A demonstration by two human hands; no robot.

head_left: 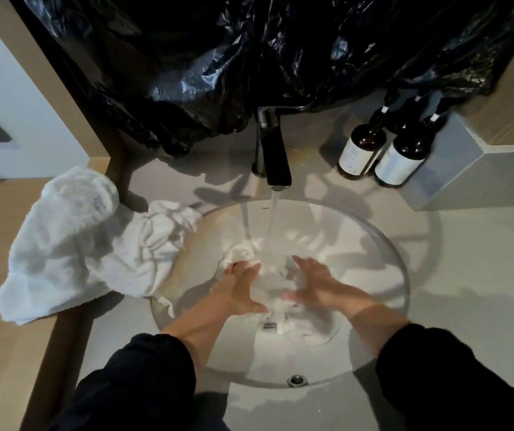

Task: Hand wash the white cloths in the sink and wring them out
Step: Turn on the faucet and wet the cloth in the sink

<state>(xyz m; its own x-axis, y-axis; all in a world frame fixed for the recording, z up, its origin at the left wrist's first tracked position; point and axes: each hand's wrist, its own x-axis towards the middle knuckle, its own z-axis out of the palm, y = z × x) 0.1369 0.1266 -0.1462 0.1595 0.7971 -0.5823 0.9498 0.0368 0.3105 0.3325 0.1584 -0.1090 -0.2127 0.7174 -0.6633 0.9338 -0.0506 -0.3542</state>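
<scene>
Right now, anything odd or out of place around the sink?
Two things. Black plastic hangs across the wall behind the tap, its lower edge reaching the tap's top. The towel pile overhangs the counter edge and laps onto the sink rim. The cloth under the stream looks fine.

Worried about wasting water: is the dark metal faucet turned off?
No, water streams from the dark metal faucet onto the wet white cloth.

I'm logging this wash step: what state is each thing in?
tap: running.
cloth: wet, bunched under the stream.
left hand: grips the cloth.
right hand: fingers straight, pressing the cloth.
pile: heaped on the counter, drooping over the sink rim.
bottles: upright.
</scene>
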